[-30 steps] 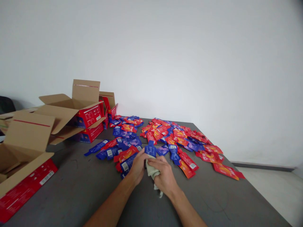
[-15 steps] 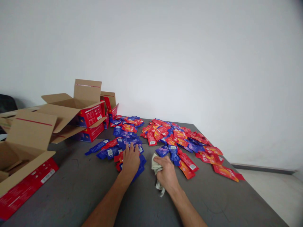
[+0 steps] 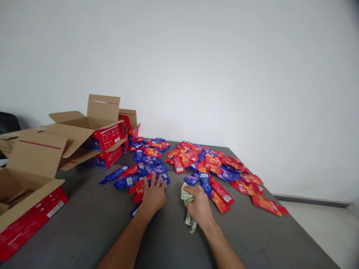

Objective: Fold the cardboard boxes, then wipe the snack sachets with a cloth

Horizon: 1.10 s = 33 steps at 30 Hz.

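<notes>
My left hand [image 3: 155, 194] lies with fingers spread on top of red and blue pouches at the near end of the left pile. A red pouch [image 3: 138, 188] sticks out to the left of its fingers, and a blue pouch [image 3: 134, 212] shows partly under the wrist. My right hand [image 3: 198, 203] is closed around a crumpled pale cloth [image 3: 188, 198], which hangs out below the fingers at the table's middle. Just beyond it lie a blue pouch [image 3: 206, 184] and a red pouch [image 3: 222, 189], apart from the hand.
Open cardboard boxes [image 3: 108, 136] with red and blue sides stand stacked at the left. A nearer open box [image 3: 33, 220] sits at the front left. Many more pouches [image 3: 202, 158] are heaped toward the back right of the dark table [image 3: 174, 243], against a white wall.
The blue and red pouches under my left hand have shifted left and toward me, and its fingers have spread wider. My right hand keeps hold of the cloth, almost unmoved.
</notes>
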Each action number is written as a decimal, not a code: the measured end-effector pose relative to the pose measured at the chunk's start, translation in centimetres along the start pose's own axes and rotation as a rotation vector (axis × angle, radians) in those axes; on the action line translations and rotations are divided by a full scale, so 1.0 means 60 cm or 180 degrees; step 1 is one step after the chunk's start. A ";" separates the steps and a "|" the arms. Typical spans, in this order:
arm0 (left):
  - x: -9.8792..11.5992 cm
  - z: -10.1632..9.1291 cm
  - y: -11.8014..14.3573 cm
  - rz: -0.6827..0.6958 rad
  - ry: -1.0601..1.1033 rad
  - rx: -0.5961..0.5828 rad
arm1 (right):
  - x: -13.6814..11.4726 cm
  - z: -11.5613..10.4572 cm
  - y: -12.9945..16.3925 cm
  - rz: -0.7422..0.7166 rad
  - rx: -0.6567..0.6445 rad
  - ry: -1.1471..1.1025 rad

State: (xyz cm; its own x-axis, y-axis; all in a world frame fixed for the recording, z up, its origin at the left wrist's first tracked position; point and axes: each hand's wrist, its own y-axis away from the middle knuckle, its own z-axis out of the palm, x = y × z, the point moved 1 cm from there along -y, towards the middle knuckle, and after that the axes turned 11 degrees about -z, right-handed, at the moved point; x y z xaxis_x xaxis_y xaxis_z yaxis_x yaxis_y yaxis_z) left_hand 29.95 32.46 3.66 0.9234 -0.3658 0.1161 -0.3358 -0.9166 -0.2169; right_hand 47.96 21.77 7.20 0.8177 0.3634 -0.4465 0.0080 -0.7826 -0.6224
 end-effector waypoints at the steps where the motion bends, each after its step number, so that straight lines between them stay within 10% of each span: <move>1: -0.004 -0.001 -0.002 -0.0028 -0.0038 0.0004 | 0.001 0.000 0.001 0.0000 0.0003 0.0011; 12: 0.038 -0.033 -0.003 -0.0158 0.0128 0.0530 | 0.031 -0.022 0.002 0.0348 0.0313 0.0568; 19: 0.152 0.003 -0.037 0.0874 0.1186 -0.0359 | 0.055 -0.045 0.000 0.0672 0.0424 0.0785; 25: 0.198 0.040 -0.058 0.0907 0.1178 -0.0849 | 0.065 -0.050 -0.002 0.0758 0.0296 0.0906; 33: 0.194 0.018 -0.018 0.0458 0.0696 -0.0172 | 0.069 -0.045 -0.007 0.0887 0.0331 0.0736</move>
State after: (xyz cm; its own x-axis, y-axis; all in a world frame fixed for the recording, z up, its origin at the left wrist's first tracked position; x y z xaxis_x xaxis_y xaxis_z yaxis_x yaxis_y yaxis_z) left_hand 41.23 29.35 4.20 0.8054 -0.5137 0.2957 -0.4755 -0.8578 -0.1950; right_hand 52.92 22.23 7.37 0.8886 0.0107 -0.4585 -0.2821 -0.7755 -0.5648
